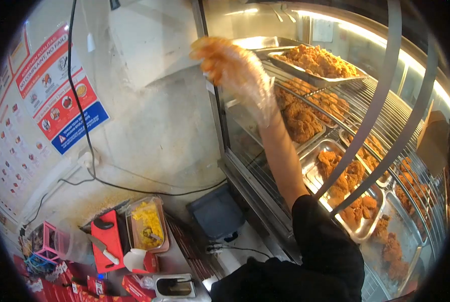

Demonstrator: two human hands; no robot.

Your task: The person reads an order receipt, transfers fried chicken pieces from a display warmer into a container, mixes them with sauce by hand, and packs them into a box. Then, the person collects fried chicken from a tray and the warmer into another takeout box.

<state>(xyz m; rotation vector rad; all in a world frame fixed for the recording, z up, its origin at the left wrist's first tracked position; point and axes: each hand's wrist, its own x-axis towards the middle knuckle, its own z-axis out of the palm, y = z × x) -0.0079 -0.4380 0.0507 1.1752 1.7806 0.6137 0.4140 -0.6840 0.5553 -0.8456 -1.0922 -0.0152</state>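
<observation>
My right hand is raised in front of the glass frame of a heated display cabinet. It wears a clear plastic glove, stained orange over the fingers. The fingers point left, loosely bent and a little apart, and I make out nothing held in them. Nearest to it is a metal tray of small fried pieces on the top rack, just to its right. Below the wrist, fried chicken lies in a tray on a lower level. My left hand is out of view.
More trays of fried chicken fill the cabinet under the wire rack. On the counter at lower left are a red cutting board, a knife, a container of yellow food and red boxes. A black cable hangs along the wall.
</observation>
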